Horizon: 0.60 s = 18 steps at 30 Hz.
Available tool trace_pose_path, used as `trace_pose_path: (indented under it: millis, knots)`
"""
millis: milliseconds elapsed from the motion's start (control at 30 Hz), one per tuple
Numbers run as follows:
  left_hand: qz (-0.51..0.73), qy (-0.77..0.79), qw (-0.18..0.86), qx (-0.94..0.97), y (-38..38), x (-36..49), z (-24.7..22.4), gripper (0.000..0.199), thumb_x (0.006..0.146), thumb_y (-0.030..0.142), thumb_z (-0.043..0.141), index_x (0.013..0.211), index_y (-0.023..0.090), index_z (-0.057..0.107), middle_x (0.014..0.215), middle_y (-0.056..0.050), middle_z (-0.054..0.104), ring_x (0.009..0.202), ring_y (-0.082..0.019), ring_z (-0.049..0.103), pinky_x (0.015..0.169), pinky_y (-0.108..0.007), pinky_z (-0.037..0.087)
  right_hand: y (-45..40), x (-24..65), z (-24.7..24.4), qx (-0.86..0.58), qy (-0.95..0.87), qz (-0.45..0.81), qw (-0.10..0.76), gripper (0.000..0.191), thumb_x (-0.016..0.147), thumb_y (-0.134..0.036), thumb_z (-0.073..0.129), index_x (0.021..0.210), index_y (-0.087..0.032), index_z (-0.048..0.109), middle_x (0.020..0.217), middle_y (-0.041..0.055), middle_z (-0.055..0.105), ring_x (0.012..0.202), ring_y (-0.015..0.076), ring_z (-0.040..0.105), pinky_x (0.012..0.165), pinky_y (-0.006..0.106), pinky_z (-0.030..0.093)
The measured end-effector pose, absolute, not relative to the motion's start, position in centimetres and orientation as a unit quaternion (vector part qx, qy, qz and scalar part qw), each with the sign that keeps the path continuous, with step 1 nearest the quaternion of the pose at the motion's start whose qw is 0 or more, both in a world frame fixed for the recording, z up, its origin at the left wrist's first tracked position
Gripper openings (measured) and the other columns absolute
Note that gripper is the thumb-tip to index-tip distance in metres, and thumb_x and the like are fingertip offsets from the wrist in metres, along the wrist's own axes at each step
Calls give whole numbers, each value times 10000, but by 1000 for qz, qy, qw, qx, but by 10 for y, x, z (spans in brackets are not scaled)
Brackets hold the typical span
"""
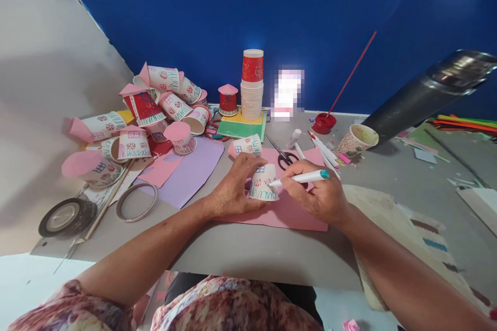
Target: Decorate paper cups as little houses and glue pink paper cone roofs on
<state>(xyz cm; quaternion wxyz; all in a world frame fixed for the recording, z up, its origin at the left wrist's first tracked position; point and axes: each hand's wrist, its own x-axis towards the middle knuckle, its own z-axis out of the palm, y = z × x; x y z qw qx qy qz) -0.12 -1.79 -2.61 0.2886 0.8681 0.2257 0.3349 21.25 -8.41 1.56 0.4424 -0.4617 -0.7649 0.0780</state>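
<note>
While grasping a paper cup (262,184) in the left hand (233,184), holds a white marker (303,177) pinched pen-fashion in the right hand (318,196). Has the cup upside down, wide rim lowermost, long axis near upright, above a pink sheet (306,217) by the near edge of the surface (240,248). Clasps it from its left side, with digits along its top and its lower rim; nearer to it, then, with the left hand, in direct contact, and reaching it from the right through the marker. Points the marker leftward, long axis roughly along the near edge, crossing the cup's axis almost squarely, teal end away to the right. Seems to hinge on tip against drawn wall, at the red markings, between a blue window above and green strokes below. Cannot tell from this angle touching from just short of touching. Leaves outside the grasp a lying cup (248,145) just beyond, scissors (288,161) to the right of that, a pile of decorated cups (174,106) toward the left edge, and a tall stack of cups (252,98) near the far edge.
</note>
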Motion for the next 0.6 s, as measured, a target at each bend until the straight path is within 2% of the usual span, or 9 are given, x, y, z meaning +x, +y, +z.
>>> trace_pose_path:
  millis: [600]
  knots:
    - [338,220,268,875,-19,1,-25,663,758,318,798,1343,225,499,1246,-129,568,1150,-294,546,921,-456,542,-85,212,15,-469,-757,83,447,137,904,-196,594,773,-206,632,638,-15,663,507,103,514,469,213,387]
